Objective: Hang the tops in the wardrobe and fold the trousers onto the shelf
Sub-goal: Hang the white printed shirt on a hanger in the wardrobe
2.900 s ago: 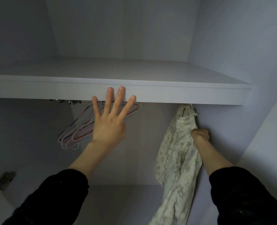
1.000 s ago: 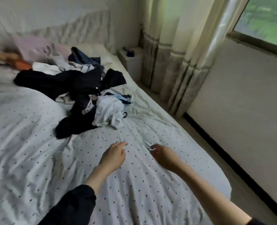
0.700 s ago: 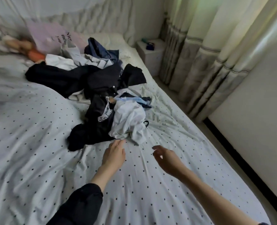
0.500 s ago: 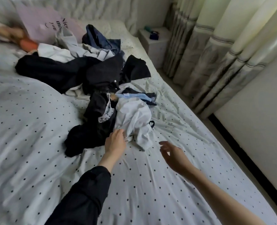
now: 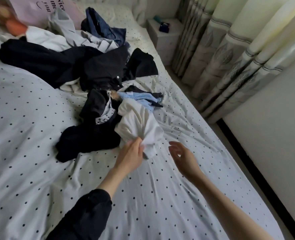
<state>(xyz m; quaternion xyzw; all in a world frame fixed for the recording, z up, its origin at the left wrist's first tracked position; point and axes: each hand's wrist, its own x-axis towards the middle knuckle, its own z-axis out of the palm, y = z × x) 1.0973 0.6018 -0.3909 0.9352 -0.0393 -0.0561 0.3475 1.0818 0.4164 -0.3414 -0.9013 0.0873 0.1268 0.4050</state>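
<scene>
A heap of clothes lies on the dotted bed (image 5: 39,170). Nearest me is a crumpled white garment (image 5: 138,122), and my left hand (image 5: 131,156) pinches its near edge. To its left lies a black garment (image 5: 88,137), and a light blue piece (image 5: 139,97) lies just behind. My right hand (image 5: 183,156) hovers over the sheet to the right of the white garment, fingers loosely spread and holding nothing. Further back are more black clothes (image 5: 56,61), grey-white pieces and a dark blue denim item (image 5: 105,30). The wardrobe is out of view.
A pink pillow (image 5: 44,9) with lettering leans at the head of the bed. A small white bedside cabinet (image 5: 164,32) stands in the far corner beside long curtains (image 5: 230,49). A narrow strip of floor runs along the bed's right side, by a wall.
I turned from the wardrobe to the bed. Both hands reached toward the heap, and my left hand has taken hold of the white garment's edge. My right hand stays empty.
</scene>
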